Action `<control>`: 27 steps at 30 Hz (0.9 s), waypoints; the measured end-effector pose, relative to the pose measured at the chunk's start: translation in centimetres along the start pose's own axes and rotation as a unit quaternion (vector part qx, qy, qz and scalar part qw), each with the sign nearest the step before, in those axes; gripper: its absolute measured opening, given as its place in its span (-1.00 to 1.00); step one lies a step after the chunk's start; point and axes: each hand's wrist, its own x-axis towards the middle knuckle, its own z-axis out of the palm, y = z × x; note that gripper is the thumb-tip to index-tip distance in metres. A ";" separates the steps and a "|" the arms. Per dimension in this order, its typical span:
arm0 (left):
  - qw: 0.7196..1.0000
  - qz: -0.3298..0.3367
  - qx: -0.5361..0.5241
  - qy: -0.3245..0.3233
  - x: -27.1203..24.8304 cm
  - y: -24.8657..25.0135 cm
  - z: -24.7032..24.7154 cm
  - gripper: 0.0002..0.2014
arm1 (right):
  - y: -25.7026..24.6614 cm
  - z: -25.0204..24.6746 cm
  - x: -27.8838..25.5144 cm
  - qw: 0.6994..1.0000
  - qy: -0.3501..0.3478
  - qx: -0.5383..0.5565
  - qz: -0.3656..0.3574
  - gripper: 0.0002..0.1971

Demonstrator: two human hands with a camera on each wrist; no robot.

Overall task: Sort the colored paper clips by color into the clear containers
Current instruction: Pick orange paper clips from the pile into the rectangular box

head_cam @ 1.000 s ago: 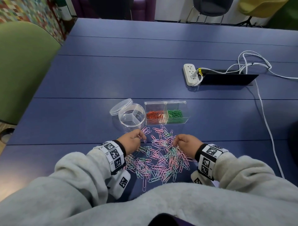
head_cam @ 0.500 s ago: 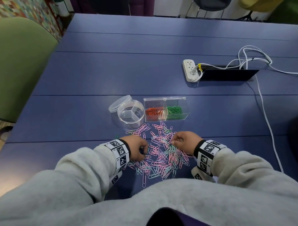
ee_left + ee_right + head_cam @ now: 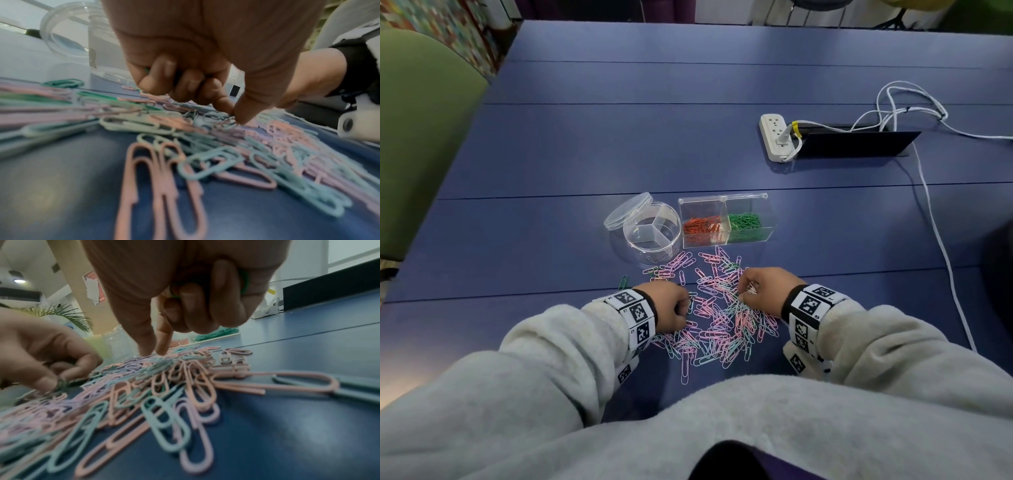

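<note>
Curled fingers hide what each hand carries

Only green slivers show inside the right hand (image 3: 197,293) and left hand (image 3: 201,61); how many clips each holds cannot be told. Both wrist views blur the paper clip pile (image 3: 719,315), and the picture edges cut off its nearest clips.

The person wears a pale grey fleecy sweatshirt (image 3: 517,377), its loose sleeves filling the lower part of the head view. Around each wrist sits a white band (image 3: 635,313) printed with black square coded markers, over a black cuff (image 3: 789,301); the right band (image 3: 808,315) carries the same markers. In the left wrist view, right edge, a white plastic mount with a metal screw (image 3: 347,126) and thin black cords shows beside the black cuff.
</note>
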 end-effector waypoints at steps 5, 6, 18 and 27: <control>0.992 -0.029 -0.115 0.050 -0.2 -0.3 0.3 -0.87 | -1.2 0.9 -0.3 0.997 -0.033 -0.075 -0.002 -0.75; 0.987 -0.039 -0.141 0.058 -0.2 -0.4 0.3 -0.86 | -1.3 1.1 -0.3 0.997 -0.031 -0.075 -0.003 -0.79; 0.914 -0.096 -0.365 0.147 -1.3 -3.7 -0.6 -0.77 | 2.7 0.8 -1.4 0.997 0.025 0.027 0.067 -0.83; 0.871 -0.103 -0.458 0.146 -1.4 -3.5 -0.9 -0.67 | 3.6 2.3 -2.8 0.992 0.054 0.057 0.099 -0.80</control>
